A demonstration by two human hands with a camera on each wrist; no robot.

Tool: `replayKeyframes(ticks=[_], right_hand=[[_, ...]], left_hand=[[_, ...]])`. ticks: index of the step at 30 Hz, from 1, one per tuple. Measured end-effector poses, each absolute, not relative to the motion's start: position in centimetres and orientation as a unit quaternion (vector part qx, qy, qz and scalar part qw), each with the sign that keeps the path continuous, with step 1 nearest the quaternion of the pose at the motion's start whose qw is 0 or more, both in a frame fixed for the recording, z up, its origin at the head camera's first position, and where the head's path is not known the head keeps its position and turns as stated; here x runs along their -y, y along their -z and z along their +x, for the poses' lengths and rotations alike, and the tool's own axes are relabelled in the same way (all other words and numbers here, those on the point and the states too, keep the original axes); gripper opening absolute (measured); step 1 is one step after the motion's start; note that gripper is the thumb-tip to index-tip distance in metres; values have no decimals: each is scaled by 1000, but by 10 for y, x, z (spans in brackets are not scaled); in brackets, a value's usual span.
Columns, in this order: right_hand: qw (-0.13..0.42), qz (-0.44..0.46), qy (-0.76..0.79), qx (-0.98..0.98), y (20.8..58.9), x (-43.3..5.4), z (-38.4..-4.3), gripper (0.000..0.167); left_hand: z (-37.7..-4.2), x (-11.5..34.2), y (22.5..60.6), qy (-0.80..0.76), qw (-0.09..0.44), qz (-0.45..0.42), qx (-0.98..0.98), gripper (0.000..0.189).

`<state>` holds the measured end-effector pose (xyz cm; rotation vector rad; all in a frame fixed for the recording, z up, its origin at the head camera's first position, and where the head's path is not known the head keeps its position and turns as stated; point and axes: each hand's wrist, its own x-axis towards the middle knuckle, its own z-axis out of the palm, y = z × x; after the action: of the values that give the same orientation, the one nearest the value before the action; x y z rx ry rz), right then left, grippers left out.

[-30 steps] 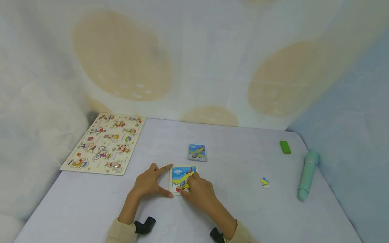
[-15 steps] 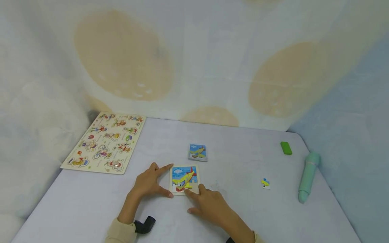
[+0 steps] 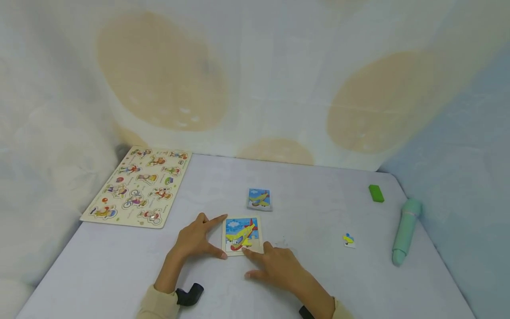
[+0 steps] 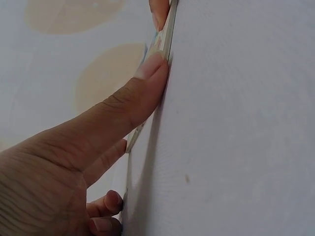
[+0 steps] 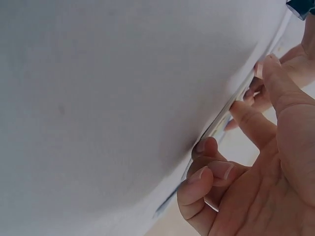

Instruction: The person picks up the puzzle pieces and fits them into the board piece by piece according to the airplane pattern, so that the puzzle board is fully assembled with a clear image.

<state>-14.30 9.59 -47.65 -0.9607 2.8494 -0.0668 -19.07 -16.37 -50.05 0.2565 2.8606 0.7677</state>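
Observation:
A small square puzzle board (image 3: pixel 241 235) with a yellow airplane picture and a cream border lies flat on the table. Along its left edge, my left hand (image 3: pixel 195 239) spreads a straight index finger and thumb, touching the two left corners. The left thumb (image 4: pixel 142 78) appears against the board's side in the left wrist view. My right hand (image 3: pixel 280 266) rests its extended index finger on the bottom of the board, its other fingers bent and holding nothing. To the right lies a loose yellow-and-blue puzzle piece (image 3: pixel 349 240).
Behind the board sits a small stack (image 3: pixel 259 199) topped by the same airplane picture. A large cream board (image 3: pixel 139 190) with figures lies at back left. A green block (image 3: pixel 376 193) and a teal stick-like object (image 3: pixel 405 232) are on the right.
My right hand has let go of the puzzle piece it was setting into the board and drawn back to the lower right, its index finger touching the bottom border. The left hand stays put.

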Motion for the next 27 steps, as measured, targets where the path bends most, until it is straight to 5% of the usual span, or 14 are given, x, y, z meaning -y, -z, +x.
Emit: replayKeyframes(ticks=[27], right_hand=[[69,-297,62,-950,474,-110,-137,73]], left_hand=[[-191,164,504,-256,81,90,-959,108]])
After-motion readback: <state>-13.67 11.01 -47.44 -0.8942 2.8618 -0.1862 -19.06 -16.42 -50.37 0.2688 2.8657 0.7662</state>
